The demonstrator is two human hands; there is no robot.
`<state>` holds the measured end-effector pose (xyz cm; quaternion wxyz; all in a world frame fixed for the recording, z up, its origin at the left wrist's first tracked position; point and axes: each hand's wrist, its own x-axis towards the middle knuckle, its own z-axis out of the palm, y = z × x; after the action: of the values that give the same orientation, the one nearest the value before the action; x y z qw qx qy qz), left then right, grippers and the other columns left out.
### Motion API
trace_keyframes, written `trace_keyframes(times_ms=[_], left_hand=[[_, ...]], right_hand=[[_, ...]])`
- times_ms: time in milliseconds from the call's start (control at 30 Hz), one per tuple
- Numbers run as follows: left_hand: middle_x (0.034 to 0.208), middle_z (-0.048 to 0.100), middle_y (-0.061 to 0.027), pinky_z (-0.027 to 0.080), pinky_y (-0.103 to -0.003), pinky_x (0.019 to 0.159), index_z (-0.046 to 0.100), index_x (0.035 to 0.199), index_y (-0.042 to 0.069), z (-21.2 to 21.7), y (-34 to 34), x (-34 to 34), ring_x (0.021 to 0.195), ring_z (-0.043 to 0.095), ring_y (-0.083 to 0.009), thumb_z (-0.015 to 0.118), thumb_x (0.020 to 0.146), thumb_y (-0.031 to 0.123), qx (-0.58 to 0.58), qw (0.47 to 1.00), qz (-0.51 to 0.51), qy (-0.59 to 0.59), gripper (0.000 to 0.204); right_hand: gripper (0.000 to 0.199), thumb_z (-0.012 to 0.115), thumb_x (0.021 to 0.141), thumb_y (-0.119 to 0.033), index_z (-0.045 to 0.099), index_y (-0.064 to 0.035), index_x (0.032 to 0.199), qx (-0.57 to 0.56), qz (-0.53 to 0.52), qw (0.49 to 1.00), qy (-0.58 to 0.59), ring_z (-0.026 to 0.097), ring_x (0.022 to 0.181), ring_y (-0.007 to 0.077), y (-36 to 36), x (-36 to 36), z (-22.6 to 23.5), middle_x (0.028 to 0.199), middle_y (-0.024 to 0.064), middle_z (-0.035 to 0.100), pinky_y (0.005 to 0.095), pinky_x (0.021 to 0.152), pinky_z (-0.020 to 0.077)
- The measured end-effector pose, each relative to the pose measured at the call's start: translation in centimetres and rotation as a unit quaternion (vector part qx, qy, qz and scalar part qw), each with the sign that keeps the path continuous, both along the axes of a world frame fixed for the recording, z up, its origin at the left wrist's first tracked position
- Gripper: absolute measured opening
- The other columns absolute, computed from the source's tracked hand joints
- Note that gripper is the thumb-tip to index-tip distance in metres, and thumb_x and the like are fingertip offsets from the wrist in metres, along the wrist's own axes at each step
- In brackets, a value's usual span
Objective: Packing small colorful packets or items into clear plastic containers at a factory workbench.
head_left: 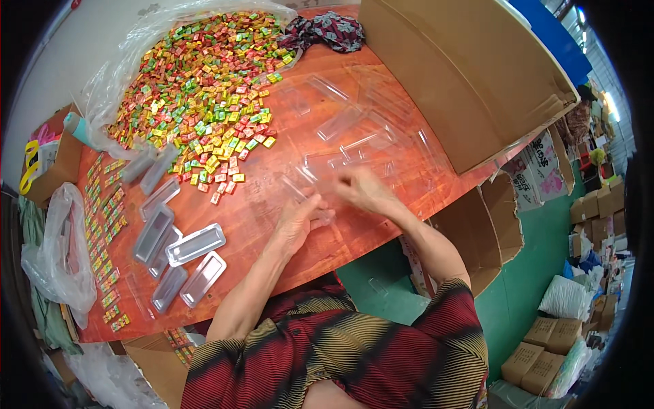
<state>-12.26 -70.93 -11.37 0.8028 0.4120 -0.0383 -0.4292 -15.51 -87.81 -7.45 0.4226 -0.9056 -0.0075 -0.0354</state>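
Note:
My left hand [296,221] rests on the orange-red table [272,204], its fingers closed on the near end of a clear plastic tray [320,216]. Just to its right, my right hand [364,191] is blurred and pinches the same clear tray stack from the far side. Beyond both hands, several more clear plastic trays [354,129] lie loosely spread. A big heap of small wrapped candies [204,88] in red, yellow and green lies on a clear plastic sheet at the far left.
Several empty clear trays [194,244] lie at the near left, beside rows of candies [102,225] along the table's left edge. A large open cardboard box [463,75] stands at the right, a dark patterned cloth [327,31] at the far edge, a white plastic bag [58,259] hangs left.

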Motion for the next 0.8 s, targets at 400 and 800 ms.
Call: trace_keyframes(times_ms=[400,800], left_hand=[[0.094,0.052,-0.0068,0.045,-0.035,0.075,0.040,0.107,0.006,0.2,0.2,0.5,0.084,0.054,-0.0205,0.060,0.073,0.033,-0.068,0.997,0.024,0.019,0.047],[0.098,0.050,-0.0098,0.045,-0.036,0.076,0.029,0.116,0.005,0.1,-0.2,0.4,0.086,0.054,-0.0231,0.059,0.076,0.023,-0.089,0.994,-0.051,0.038,0.052]], right_hand=[[0.024,0.054,0.077,-0.020,0.053,0.0036,0.078,0.217,0.106,0.966,0.095,0.053,0.061,0.0151,3.7,0.5,1.4,0.071,0.0065,0.056,0.0327,0.051,0.0435],[0.021,0.053,0.077,-0.021,0.052,-0.0005,0.072,0.085,0.018,0.995,0.048,0.047,0.050,0.0147,-1.0,0.6,-0.3,0.060,0.0012,0.051,0.0285,0.042,0.0346]])
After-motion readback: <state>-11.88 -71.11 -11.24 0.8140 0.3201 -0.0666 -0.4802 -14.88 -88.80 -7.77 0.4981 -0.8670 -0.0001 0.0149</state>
